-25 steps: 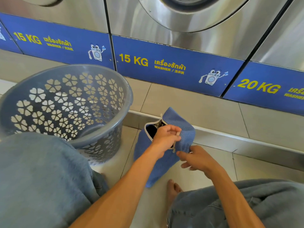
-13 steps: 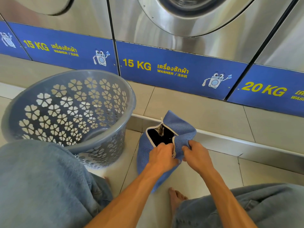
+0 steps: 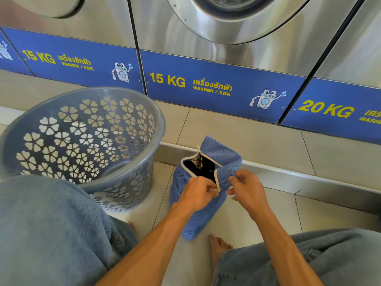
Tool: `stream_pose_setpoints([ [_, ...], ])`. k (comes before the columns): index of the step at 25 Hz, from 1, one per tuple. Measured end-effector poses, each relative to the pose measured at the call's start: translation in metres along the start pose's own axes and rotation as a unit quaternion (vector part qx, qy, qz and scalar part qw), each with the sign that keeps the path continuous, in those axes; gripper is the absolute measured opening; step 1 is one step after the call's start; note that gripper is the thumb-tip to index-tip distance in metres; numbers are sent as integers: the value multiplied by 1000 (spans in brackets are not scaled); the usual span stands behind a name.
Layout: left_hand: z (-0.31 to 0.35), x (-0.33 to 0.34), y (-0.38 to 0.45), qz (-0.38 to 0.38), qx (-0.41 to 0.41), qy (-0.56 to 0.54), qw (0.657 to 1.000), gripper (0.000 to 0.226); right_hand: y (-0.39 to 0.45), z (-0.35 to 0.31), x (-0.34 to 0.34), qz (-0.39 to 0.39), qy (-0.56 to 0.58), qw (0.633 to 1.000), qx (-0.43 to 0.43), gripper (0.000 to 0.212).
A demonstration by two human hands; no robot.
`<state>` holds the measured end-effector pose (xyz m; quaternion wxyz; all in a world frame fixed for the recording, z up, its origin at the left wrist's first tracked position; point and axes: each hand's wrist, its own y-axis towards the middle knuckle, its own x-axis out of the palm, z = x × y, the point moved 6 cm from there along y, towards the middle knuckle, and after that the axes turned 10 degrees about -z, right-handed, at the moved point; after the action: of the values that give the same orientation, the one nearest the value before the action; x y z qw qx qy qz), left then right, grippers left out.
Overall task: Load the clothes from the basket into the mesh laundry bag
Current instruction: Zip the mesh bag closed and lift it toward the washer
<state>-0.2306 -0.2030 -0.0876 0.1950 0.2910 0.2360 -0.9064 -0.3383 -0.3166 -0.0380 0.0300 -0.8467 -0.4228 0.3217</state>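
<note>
A blue mesh laundry bag with white zip trim stands on the tiled floor, its mouth partly open. Dark clothes show inside it. My left hand pinches the zip end at the near corner of the opening. My right hand grips the bag's mesh edge just right of the zip. To the left stands a grey plastic basket with flower-shaped holes; no clothes are visible in it.
Steel washing machines with blue 15 KG and 20 KG panels line the back, above a raised tiled step. My knees in blue jeans fill the lower corners, and a bare foot rests below the bag.
My left hand dropped from the bag's mouth to the zip at the near corner. My right hand rose and took hold of the bag's edge. The dark clothes now show in the opening.
</note>
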Motion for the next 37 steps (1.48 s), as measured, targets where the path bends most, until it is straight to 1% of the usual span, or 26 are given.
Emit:
stream_pose_setpoints([
  [1,-1,-3,0,-4,-2,-12,1000,17,-1,-1,0,-2,8,1000,5,10],
  [3,-2,-6,-2,-19,2,-32,999,19,-3,-2,6,-48,15,999,6,18],
  [5,-3,-7,-4,-38,14,-52,998,18,-6,-3,18,-94,-18,995,3,29],
  [6,-3,-6,-5,-43,16,-65,997,16,-6,-2,21,-94,-40,995,2,29],
  [9,-7,-8,-5,-37,2,-137,990,10,-6,-1,21,-46,-92,995,-12,21],
  [11,-8,-10,-5,-40,-4,-163,986,9,-5,-4,21,-27,-116,992,-30,13],
  [13,-9,-13,-5,-42,-5,-158,987,7,-5,-4,24,-20,-140,989,-43,10],
  [16,-15,-30,-3,-21,-20,-124,992,3,-3,-1,28,-25,-151,988,-31,9],
  [17,-21,-39,-1,-9,-32,-117,993,3,-3,-1,27,-26,-158,987,-25,9],
  [20,-37,-68,0,48,-62,-87,993,12,-1,4,16,-23,-183,983,0,10],
  [23,-41,-89,-5,109,-71,-91,987,8,0,12,-1,-5,-227,973,48,16],
  [24,-38,-91,-6,107,-66,-94,988,6,-1,14,-6,-1,-239,969,60,19],
  [26,-31,-90,-5,81,-43,-95,991,5,-4,14,-9,18,-257,964,65,25],
  [27,-29,-88,-5,67,-34,-100,992,5,-7,10,-9,36,-265,962,48,27],
  [29,-27,-84,-3,43,-28,-113,992,6,-12,-5,-2,72,-263,962,-18,32],
  [31,-27,-79,-2,18,-22,-121,992,5,-17,-21,11,85,-255,958,-97,29],
  [33,-26,-76,0,-14,-7,-125,992,3,-15,-28,30,67,-302,941,-138,27],
  [35,-28,-72,1,-50,-6,-125,991,3,-10,-27,51,23,-339,928,-150,27],
  [37,-36,-70,2,-49,-21,-131,990,3,-6,-27,64,-15,-325,931,-164,16],
])
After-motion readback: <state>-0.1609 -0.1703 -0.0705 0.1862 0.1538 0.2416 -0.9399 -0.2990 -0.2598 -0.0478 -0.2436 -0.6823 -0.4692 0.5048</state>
